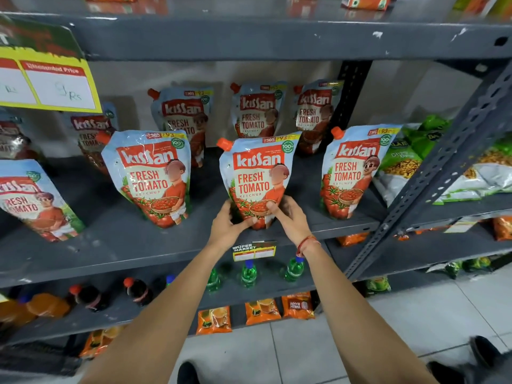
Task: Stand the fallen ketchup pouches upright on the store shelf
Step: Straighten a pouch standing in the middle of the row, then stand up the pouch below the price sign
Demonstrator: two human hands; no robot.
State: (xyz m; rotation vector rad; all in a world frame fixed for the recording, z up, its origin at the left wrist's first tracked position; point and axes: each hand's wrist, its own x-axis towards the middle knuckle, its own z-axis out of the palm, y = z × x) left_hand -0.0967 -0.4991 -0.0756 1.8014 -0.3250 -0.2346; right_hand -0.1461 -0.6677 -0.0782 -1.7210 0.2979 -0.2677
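Note:
A Kissan ketchup pouch point(257, 173) with an orange spout stands upright near the front middle of the grey shelf point(116, 245). My left hand point(228, 225) grips its lower left corner and my right hand point(289, 217) grips its lower right side, thumbs on the front. More pouches stand upright around it: one to the left point(151, 176), one to the right point(352, 167), and three in the back row point(182, 115) point(256, 109) point(315, 112). At the far left edge another pouch point(33, 198) leans tilted.
A yellow price sign point(52, 81) hangs from the upper shelf at left. Green snack packets point(407, 159) lie on the neighbouring rack at right, behind a slanted metal brace point(432, 167). Soda bottles point(248, 273) and orange packets point(261, 310) fill lower shelves.

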